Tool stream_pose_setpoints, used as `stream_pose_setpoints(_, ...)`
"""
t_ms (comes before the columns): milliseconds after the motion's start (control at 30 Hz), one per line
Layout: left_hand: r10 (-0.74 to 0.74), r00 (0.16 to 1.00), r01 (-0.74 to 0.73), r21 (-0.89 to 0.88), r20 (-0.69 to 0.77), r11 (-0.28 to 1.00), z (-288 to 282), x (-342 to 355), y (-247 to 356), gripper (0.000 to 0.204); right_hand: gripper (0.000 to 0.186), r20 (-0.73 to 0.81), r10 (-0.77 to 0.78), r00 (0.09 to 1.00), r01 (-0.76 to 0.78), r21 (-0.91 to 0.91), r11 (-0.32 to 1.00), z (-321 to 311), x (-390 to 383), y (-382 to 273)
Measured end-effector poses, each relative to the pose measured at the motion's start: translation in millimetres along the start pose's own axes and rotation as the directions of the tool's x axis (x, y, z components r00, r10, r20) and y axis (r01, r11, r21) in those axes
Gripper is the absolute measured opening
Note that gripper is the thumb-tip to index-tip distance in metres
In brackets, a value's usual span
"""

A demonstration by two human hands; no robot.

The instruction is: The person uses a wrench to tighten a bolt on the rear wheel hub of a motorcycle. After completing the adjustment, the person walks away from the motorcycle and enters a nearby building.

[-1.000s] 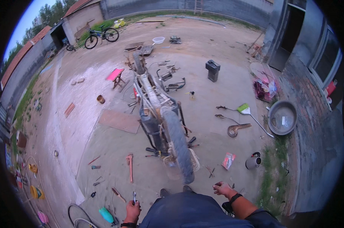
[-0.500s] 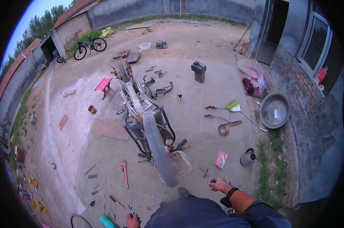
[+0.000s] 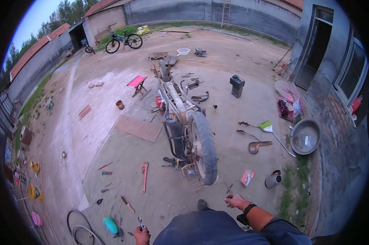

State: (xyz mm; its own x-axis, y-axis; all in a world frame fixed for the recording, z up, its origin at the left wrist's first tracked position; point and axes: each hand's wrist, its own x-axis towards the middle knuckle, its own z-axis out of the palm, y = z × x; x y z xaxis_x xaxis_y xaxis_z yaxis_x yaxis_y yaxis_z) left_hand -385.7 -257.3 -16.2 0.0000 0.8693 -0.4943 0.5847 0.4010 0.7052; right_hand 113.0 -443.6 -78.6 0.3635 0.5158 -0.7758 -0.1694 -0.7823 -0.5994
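In my left hand [image 3: 142,236], low in the picture, the fingers are closed round a metal wrench [image 3: 140,221] whose head points up. My right hand [image 3: 235,201] is held out in front of me to the right, fingers pinched together; anything between them is too small to make out. Ahead stands a stripped motorcycle [image 3: 176,106], apparently upside down, its near tyre [image 3: 205,151] raised toward me. A wire basket [image 3: 188,173] lies under that wheel. Neither hand touches the motorcycle. Near my right hand a thin crossed tool [image 3: 228,188] lies on the concrete.
Left on the ground are a red pipe wrench [image 3: 145,177], a wooden-handled tool [image 3: 127,203], a teal bottle [image 3: 110,225] and a coiled hose [image 3: 80,228]. To the right are a red-and-white packet [image 3: 247,178], a grey jug [image 3: 273,179], a green broom [image 3: 267,126] and a large basin [image 3: 317,136].
The view has swung, so the motorcycle and ground items sit further right, and more of the wheel's side shows. Both hands keep nearly the same pose, the left still round the wrench.
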Motion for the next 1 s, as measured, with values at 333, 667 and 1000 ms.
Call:
stream_pose_setpoints(333, -0.097, 0.992, 0.082, -0.177, -0.079, 0.981, -37.8, -29.7, -44.8, 0.02, 0.041, 0.03, -0.022, 0.999, 0.022, 0.005, 1.0, 56.0, -19.2, -13.2)
stream_pose_setpoints(667, -0.122, 0.987, 0.097, -0.214, -0.108, 0.972, -28.2, -38.8, -40.8, 0.021, 0.041, -0.017, -0.039, 0.999, 0.038, -0.056, 0.998, 38.3, -22.3, -22.2)
stream_pose_setpoints(1000, -0.101, 0.994, 0.094, -0.179, -0.031, 0.979, -10.8, -24.4, -19.5, 0.025, 0.032, -0.054, -0.035, 0.998, 0.037, 0.039, 0.999, 19.0, -29.0, -19.9)
